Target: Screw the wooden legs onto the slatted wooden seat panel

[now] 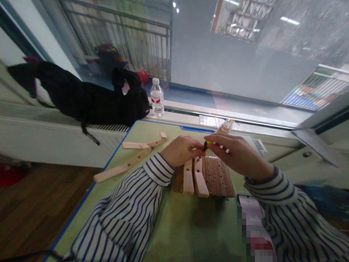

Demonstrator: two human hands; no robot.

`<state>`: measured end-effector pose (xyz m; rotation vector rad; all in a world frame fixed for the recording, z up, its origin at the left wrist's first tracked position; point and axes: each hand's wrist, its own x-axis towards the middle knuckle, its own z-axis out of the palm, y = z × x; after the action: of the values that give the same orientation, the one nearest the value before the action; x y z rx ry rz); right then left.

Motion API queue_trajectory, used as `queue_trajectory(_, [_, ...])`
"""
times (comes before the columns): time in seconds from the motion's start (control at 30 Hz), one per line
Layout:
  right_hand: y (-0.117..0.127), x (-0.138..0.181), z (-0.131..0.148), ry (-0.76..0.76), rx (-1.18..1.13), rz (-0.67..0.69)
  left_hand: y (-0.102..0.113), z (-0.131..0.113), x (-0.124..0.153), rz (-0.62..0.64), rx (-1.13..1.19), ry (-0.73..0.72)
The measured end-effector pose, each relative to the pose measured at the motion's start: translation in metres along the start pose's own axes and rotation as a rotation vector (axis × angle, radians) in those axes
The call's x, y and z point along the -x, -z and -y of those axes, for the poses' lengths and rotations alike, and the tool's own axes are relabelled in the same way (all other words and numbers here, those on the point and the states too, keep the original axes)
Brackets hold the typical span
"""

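In the middle of the table, my right hand is closed around a short yellow-and-black screwdriver, held above a brown ridged block. My left hand pinches at the tool's lower end, and whatever lies between its fingertips is hidden. Two angled pale wooden pieces with dark holes lie side by side on the block, their far ends under my hands. Left of my left wrist rest more bent wooden pieces with holes.
A clear packet lies beyond my right hand at the far table edge. A phone sits beside my right forearm. On the sill stand a water bottle and a black bag. The green table has a blue rim.
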<state>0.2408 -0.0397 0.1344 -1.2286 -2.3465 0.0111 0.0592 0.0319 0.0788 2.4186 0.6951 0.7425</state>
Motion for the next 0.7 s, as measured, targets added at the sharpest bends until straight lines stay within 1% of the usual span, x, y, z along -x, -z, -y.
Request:
queue_trajectory(0.17, [-0.004,0.002,0.000,-0.033,0.002,-0.068,0.000,-0.003,-0.001,0.029,0.009,-0.032])
queue_trajectory(0.43, [-0.010,0.008,-0.001,-0.116,0.020,-0.124,0.000,-0.004,-0.002,0.070,0.005,-0.064])
queue_trajectory(0.57, [-0.013,0.008,-0.001,-0.139,-0.007,-0.157,-0.001,-0.005,-0.003,0.058,-0.004,-0.064])
queue_trajectory(0.7, [-0.013,0.008,0.000,-0.133,-0.023,-0.154,0.001,-0.006,-0.002,0.035,-0.021,-0.060])
